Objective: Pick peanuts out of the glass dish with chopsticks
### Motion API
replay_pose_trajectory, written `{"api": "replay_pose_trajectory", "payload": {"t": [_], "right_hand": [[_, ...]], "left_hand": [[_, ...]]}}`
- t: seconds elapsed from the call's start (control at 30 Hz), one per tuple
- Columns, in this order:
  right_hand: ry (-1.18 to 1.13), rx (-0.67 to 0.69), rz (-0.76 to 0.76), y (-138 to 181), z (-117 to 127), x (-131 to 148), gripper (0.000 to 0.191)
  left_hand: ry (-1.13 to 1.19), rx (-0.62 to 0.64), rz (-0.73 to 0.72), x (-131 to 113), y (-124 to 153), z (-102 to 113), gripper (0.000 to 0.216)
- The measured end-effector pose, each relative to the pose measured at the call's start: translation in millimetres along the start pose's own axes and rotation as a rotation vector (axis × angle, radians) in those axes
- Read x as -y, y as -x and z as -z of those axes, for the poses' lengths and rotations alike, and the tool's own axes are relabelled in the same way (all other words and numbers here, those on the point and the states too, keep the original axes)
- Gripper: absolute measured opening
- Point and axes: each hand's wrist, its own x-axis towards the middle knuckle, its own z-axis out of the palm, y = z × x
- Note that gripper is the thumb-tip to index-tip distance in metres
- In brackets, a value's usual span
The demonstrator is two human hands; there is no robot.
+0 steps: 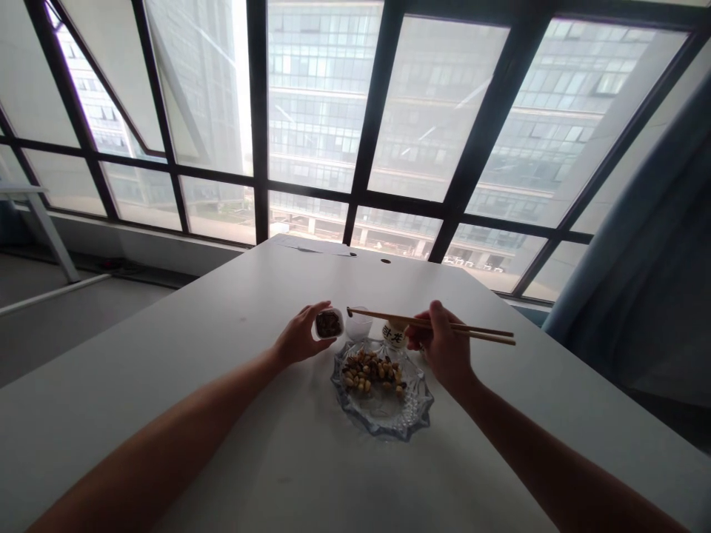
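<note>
1. My left hand is closed around a small tub, a little below the middle of the frame and slightly left of centre. The tub is tilted so its mouth faces me, and I can see dark pieces inside.
2. My right hand, in the lower right of centre, grips 2 wooden chopsticks that point across the frame toward the tub. At their tips is 1 dark morsel, which I judge to be pinched (too small for me to say what kind).
3. That morsel is between places: it shows near the rim of the clear cup, just right of the tub, and is neither in the tub nor on the plate. I would call this step half done.
4. What looks done: the tub already holds a fair batch of dark pieces. Whether anything lies in the clear cup, I cannot tell.
5. What seems left: the scalloped glass plate, low in the centre, bears a pile of mixed nuts, pale and dark together, mostly toward its upper side. If sorting by kind is the work, plenty remains.
6. The white cup with dark lettering, just above the plate, is partly hidden by my right hand; its contents I cannot make out.
</note>
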Motion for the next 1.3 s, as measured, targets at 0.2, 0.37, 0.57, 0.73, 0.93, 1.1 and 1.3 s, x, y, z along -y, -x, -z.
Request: {"api": "replay_pose_trajectory", "payload": {"t": [0.2,0.37,0.57,0.73,0.93,1.1,1.3], "right_hand": [[0.204,0.238,0.059,-3.2,-29.9,-8.3,0.054],[0.223,0.220,0.075,1.6,-6.4,3.5,0.053],[0.353,0.495,-0.155,13.5,40.7,23.7,0.054],[0.425,0.557,-0.195,17.7,56.5,14.1,0.054],[0.427,0.330,-0.050,4.8,66.1,10.5,0.055],[0.454,0.389,-0.063,-2.1,76.7,23.7,0.058],[0.559,0.687,-0.041,2.4,76.7,31.4,0.047]], "left_hand": [[0.004,0.008,0.045,1.0,5.4,0.9,0.070],[0.014,0.029,0.133,4.4,5.7,-1.4,0.067],[-0.002,0.096,0.251,4.2,3.0,-0.6,0.067],[-0.085,0.144,0.317,0.3,2.0,3.6,0.063],[-0.133,0.163,0.326,1.2,-0.1,8.9,0.063],[-0.146,0.200,0.363,4.2,-1.2,10.3,0.066],[-0.137,0.205,0.343,2.0,1.4,9.4,0.062]]}}
